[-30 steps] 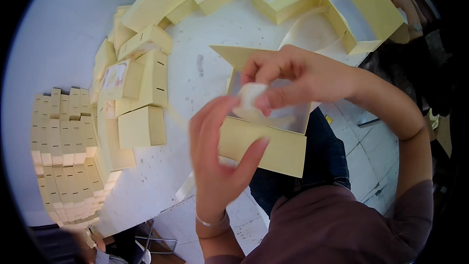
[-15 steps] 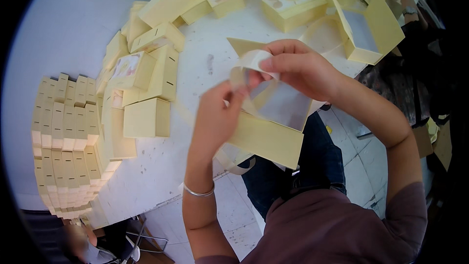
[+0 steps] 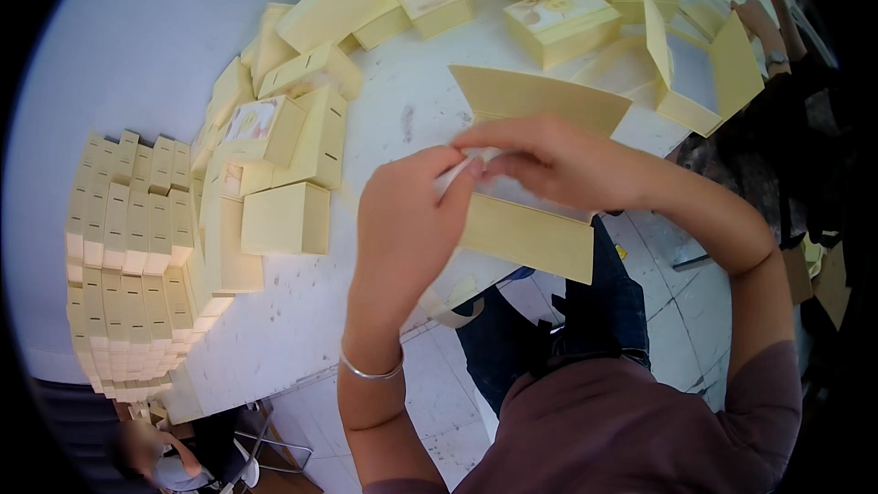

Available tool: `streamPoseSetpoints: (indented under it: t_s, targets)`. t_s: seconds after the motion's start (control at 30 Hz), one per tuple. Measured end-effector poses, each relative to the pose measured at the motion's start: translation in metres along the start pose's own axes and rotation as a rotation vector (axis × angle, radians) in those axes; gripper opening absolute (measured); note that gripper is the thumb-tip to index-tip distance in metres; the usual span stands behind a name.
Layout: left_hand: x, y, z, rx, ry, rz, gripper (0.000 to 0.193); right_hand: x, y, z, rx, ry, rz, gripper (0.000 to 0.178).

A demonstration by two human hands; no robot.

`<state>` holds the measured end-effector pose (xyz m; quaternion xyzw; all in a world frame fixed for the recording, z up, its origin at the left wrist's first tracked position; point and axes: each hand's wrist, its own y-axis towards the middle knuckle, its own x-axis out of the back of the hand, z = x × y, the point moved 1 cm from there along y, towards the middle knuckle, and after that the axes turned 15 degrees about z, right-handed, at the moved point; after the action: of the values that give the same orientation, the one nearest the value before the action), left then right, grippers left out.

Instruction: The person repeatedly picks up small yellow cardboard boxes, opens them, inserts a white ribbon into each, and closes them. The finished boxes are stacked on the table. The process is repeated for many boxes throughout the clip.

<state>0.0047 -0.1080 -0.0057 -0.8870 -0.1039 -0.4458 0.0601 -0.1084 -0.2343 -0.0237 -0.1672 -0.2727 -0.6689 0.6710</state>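
Observation:
Both my hands meet over an opened cream-yellow box [image 3: 535, 236], one flap lying toward me and another standing up on its far side. My left hand [image 3: 407, 210] is closed, its thumb and forefinger pinching a whitish strip, like ribbon or tape [image 3: 455, 176]. From the right, my right hand [image 3: 562, 163] brings its bent fingertips to the same strip. The fingers cover most of it, and they also hide much of the box's pale grey inside. A curled pale strip [image 3: 450, 313] hangs at the table edge below my left hand.
Several finished cream boxes [image 3: 285, 220] are piled along the left and far side of the white table [image 3: 274, 320]. Tall box stacks [image 3: 128, 247] stand at far left. Another open box [image 3: 688, 82] sits at right, near another person's hand [image 3: 754, 18]. A second person [image 3: 174, 462] is at lower left.
The wide loop of strip has been drawn in and is now mostly hidden between my fingers. My right hand has come lower, and the box's far flap shows more fully.

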Motion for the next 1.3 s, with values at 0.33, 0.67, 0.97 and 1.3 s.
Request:
streamPoseSetpoints:
  t_s: [0.33,0.67,0.97,1.3]
  targets:
    - [-0.023,-0.010,-0.009,-0.016,-0.011,-0.158,0.017,0.016,-0.020,-0.003,-0.076,-0.031,0.156,0.019]
    - [-0.083,-0.034,-0.009,-0.519,0.543,0.058,0.024,-0.003,-0.020,-0.049,-0.255,0.155,0.417,0.013]
    - [-0.093,-0.087,0.019,-0.453,0.544,-0.003,0.017,-0.027,-0.036,-0.048,-0.036,-0.340,0.484,0.006]
    - [-0.102,-0.101,0.032,-0.383,0.474,-0.039,0.014,-0.035,-0.026,-0.041,-0.232,0.015,0.501,0.005]
